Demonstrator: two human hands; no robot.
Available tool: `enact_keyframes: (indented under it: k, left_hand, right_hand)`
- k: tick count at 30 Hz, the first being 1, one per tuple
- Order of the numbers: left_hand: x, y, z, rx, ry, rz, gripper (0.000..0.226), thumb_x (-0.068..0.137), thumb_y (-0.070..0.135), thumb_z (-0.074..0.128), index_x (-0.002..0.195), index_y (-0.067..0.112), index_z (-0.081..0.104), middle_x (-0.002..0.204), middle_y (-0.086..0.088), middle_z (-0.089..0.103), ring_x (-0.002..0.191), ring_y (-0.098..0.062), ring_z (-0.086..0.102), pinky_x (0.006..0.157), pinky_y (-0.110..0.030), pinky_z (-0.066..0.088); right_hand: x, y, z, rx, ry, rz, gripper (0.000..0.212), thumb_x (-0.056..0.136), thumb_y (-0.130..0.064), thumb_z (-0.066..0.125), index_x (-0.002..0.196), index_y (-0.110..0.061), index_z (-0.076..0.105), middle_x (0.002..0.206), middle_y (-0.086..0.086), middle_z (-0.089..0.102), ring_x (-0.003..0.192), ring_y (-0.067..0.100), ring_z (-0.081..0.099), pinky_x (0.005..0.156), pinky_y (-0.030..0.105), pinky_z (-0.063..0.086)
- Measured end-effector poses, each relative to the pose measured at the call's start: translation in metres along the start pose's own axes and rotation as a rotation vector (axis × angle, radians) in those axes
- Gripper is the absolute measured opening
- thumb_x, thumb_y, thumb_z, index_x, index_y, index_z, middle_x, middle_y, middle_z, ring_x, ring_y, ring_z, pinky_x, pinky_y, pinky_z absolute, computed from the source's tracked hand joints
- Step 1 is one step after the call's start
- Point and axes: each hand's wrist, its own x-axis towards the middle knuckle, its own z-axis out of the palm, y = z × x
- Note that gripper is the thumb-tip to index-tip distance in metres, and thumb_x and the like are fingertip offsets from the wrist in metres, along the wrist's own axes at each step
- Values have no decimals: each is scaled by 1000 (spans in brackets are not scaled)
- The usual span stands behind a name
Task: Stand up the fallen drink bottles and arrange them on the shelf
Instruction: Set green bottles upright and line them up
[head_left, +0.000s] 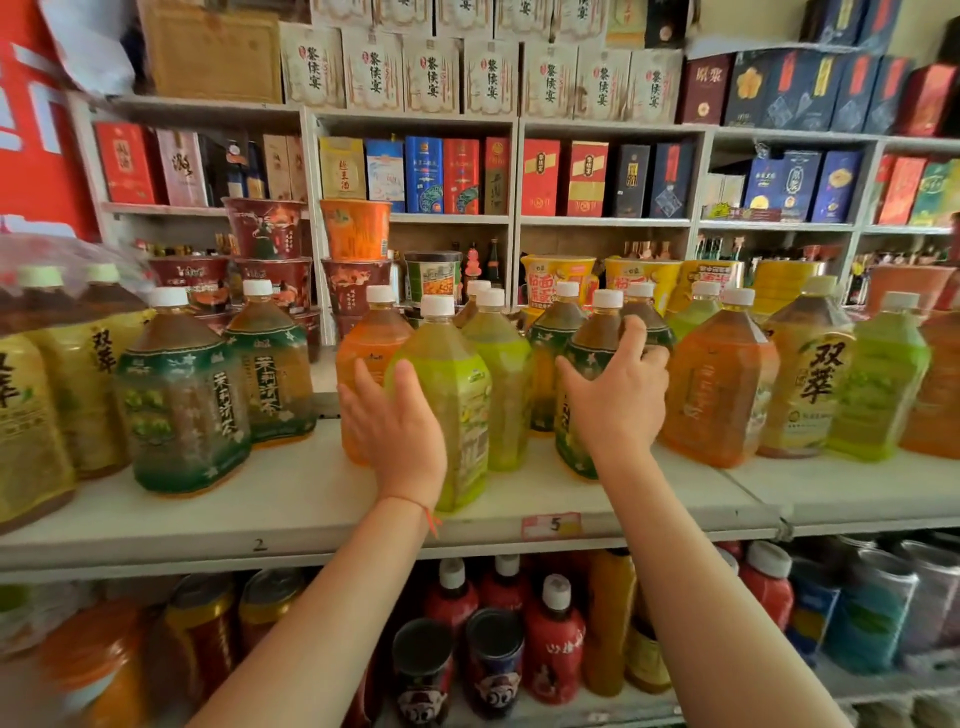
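Large drink bottles with white caps stand upright in a row on the white shelf (311, 519). My left hand (395, 431) lies flat, fingers straight, against the left side of a light green bottle (462, 410) at the shelf's front; an orange bottle (363, 343) stands just behind it. My right hand (618, 395) curls over the shoulder of a dark-green-labelled tea bottle (584, 358). To its right stands an orange bottle (722, 384). Two more green-labelled tea bottles (182, 405) stand at the left. No bottle in view lies on its side.
Instant noodle cups (356, 228) are stacked behind the bottles. Boxed liquor (426, 174) fills the upper shelves. Red bottles and cans (553, 639) fill the shelf below. A price tag marked 5 (553, 525) sits on the shelf's front edge. There is a gap on the shelf between the left tea bottles and my left hand.
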Motion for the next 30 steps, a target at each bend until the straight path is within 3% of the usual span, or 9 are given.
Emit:
enact_keyframes:
  k: [3, 7, 11, 14, 16, 20, 23, 25, 30]
  left_hand:
    - [-3, -1, 2, -14, 15, 40, 70, 94, 51, 23, 152, 15, 36, 164, -10, 26, 152, -31, 18, 123, -55, 13]
    - [-3, -1, 3, -25, 35, 33, 80, 89, 58, 20, 157, 17, 30, 164, -9, 28, 152, -27, 19, 123, -54, 14]
    - [6, -7, 0, -8, -35, 21, 92, 79, 71, 15, 147, 16, 45, 161, -7, 32, 151, -25, 18, 123, -55, 13]
    - [6, -5, -11, 3, -154, 40, 68, 89, 59, 13, 126, 18, 53, 157, -10, 37, 149, -32, 20, 122, -51, 16]
    - [14, -6, -21, -46, -181, 0, 56, 103, 47, 20, 136, 14, 52, 152, -16, 42, 145, -34, 30, 120, -44, 24]
    - [38, -1, -63, -274, -199, -23, 32, 97, 52, 39, 110, 40, 66, 125, -6, 59, 129, -32, 50, 109, -54, 40]
    - [60, -5, -101, -355, -127, -50, 58, 87, 62, 43, 132, 30, 57, 134, 4, 58, 130, -15, 52, 114, -48, 39]
    - [67, -10, -119, -341, -146, -37, 48, 82, 66, 41, 122, 45, 57, 135, 8, 59, 129, -12, 53, 114, -46, 40]
    - [76, -32, -149, -191, -235, 115, 42, 107, 41, 31, 144, 30, 49, 143, 12, 52, 134, -3, 45, 116, -31, 36]
  right_hand:
    - [0, 0, 0, 33, -16, -59, 81, 85, -51, 73, 147, -19, 32, 129, 18, 48, 117, 35, 50, 83, 44, 53]
    - [-2, -7, -12, 131, -89, -53, 83, 84, -52, 73, 150, -23, 31, 131, 13, 48, 120, 32, 50, 86, 42, 50]
    - [-12, -30, -51, 299, -132, -90, 81, 81, -54, 76, 147, -31, 35, 132, 4, 50, 114, 21, 52, 86, 36, 49]
    - [-26, -60, -83, 482, -209, -151, 77, 75, -54, 80, 140, -35, 43, 128, -6, 56, 112, 15, 55, 93, 39, 53]
    - [-40, -86, -93, 572, -257, -188, 75, 73, -54, 80, 137, -35, 47, 123, -12, 58, 111, 13, 57, 93, 39, 53]
    - [-73, -137, -70, 671, -310, -252, 70, 74, -51, 81, 133, -36, 47, 119, -15, 60, 110, 9, 59, 92, 34, 53]
    - [-93, -168, -29, 669, -301, -260, 76, 75, -53, 80, 139, -36, 44, 128, -12, 58, 115, 9, 57, 96, 34, 52]
    - [-102, -183, -1, 663, -283, -263, 77, 77, -52, 79, 141, -34, 42, 131, -10, 56, 117, 7, 54, 95, 29, 50]
    - [-120, -207, 69, 508, -268, -264, 82, 80, -54, 76, 147, -27, 36, 137, -1, 51, 123, 13, 50, 89, 21, 40]
